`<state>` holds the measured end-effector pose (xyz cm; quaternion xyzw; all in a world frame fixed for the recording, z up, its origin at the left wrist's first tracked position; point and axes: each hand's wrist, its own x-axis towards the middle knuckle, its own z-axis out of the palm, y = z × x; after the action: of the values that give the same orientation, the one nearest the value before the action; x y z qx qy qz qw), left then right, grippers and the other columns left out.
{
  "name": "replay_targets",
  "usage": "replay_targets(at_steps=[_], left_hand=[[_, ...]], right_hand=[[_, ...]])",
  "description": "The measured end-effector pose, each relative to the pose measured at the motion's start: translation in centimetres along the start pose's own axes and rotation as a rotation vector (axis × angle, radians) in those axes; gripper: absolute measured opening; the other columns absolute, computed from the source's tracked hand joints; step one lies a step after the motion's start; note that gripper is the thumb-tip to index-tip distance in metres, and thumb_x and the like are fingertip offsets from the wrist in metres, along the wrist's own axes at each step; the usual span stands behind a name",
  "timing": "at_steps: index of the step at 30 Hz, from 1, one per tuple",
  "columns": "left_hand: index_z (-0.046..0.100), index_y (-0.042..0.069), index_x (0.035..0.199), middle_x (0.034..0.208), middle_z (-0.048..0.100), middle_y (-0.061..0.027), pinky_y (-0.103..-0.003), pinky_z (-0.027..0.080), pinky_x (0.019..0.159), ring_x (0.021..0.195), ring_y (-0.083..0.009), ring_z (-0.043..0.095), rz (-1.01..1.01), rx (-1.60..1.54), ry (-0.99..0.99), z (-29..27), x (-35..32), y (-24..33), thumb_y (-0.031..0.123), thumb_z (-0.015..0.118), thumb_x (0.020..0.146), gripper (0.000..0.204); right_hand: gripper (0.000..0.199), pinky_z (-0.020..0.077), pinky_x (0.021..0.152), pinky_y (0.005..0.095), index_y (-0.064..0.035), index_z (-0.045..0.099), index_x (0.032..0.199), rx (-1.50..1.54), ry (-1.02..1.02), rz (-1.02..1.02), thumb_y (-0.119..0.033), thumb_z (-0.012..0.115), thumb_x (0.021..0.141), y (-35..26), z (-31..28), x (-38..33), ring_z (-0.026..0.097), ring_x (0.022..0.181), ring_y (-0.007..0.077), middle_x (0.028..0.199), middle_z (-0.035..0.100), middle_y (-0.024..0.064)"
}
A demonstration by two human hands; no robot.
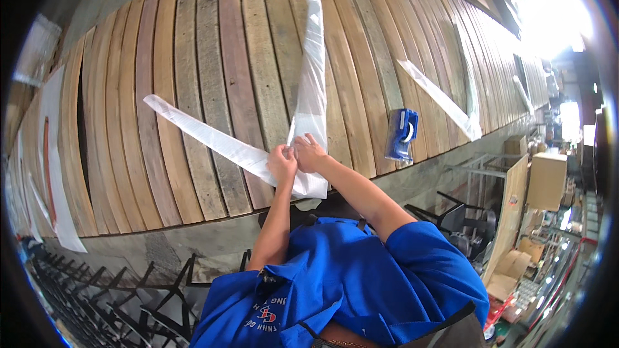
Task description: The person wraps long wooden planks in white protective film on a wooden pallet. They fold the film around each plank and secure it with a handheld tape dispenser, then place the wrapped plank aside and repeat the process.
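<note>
A V-shaped piece wrapped in white translucent sheeting (pixel 311 71) lies on the wooden slats (pixel 235 38) in front of me. One arm of it points away from me; the other slants off to the far left. Close to its corner, my left hand (pixel 282 164) pinches the white wrapping with bent fingers. My right hand (pixel 310 153) is right beside it, fingers curled onto the same wrapping, the two hands nearly touching. Exactly what lies between the fingertips is hidden. A blue tape dispenser (pixel 403 134) rests on the slats to the right of my right hand.
More white-wrapped angled pieces lie to the right (pixel 445 100) and at the left end (pixel 55 154) of the slats. Black metal frames (pixel 155 303) stand on the floor at lower left. Cardboard boxes (pixel 547 180) and a leaning board (pixel 506 212) are at the right.
</note>
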<state>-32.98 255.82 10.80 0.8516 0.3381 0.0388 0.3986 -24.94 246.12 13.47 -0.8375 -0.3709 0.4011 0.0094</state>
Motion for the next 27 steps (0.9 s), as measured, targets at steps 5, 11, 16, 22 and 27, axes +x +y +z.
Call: replay_targets(at_steps=[5,11,16,22,27], left_hand=[[0.063,0.01,0.107,0.105,0.065,-0.0116,-0.053,0.044,0.085,0.104,-0.0363,0.06,0.297,0.074,0.166,4.5,-0.9,-1.9,0.026,0.076,0.081,0.033],[0.063,0.007,0.108,0.107,0.065,-0.0146,-0.053,0.045,0.089,0.106,-0.0385,0.059,0.176,0.323,0.174,6.1,-0.6,-2.6,0.014,0.069,0.082,0.027],[0.065,0.007,0.101,0.103,0.068,-0.0122,-0.049,0.048,0.089,0.102,-0.0352,0.062,0.017,0.293,0.173,5.0,-0.1,-0.9,0.01,0.064,0.083,0.018],[0.065,0.012,0.098,0.105,0.065,-0.0082,-0.051,0.045,0.09,0.106,-0.0309,0.06,-0.092,0.425,0.326,7.6,-2.0,1.9,0.012,0.063,0.081,0.017],[0.064,0.011,0.104,0.111,0.064,-0.0097,-0.053,0.039,0.096,0.114,-0.033,0.056,0.097,0.319,0.232,8.4,-3.6,0.6,0.016,0.065,0.087,0.019]], right_hand=[[0.05,0.0224,0.12,0.0513,-0.0123,0.059,0.139,0.052,0.307,-0.09,-0.035,0.058,0.095,3.8,3.3,-5.3,0.026,0.151,0.0274,0.152,0.048,0.0052],[0.036,0.0401,0.105,0.0499,-0.0102,0.072,0.114,0.29,0.794,0.158,-0.031,0.069,0.085,9.5,4.4,-19.6,0.051,0.129,0.0322,0.132,0.063,0.008],[0.03,0.0504,0.089,0.0452,-0.0125,0.074,0.104,0.451,0.981,0.772,-0.029,0.074,0.08,20.7,5.7,-28.2,0.063,0.103,0.0334,0.102,0.071,0.0114],[0.037,0.0522,0.085,0.0418,-0.0088,0.077,0.104,0.861,0.639,0.904,-0.041,0.068,0.088,29.9,8.2,-25.7,0.068,0.094,0.0273,0.096,0.075,0.0121],[0.036,0.0503,0.061,0.033,-0.0023,0.077,0.097,1.264,0.734,0.726,-0.036,0.068,0.091,33.7,10.7,-24.1,0.062,0.061,0.0156,0.08,0.074,0.0054]])
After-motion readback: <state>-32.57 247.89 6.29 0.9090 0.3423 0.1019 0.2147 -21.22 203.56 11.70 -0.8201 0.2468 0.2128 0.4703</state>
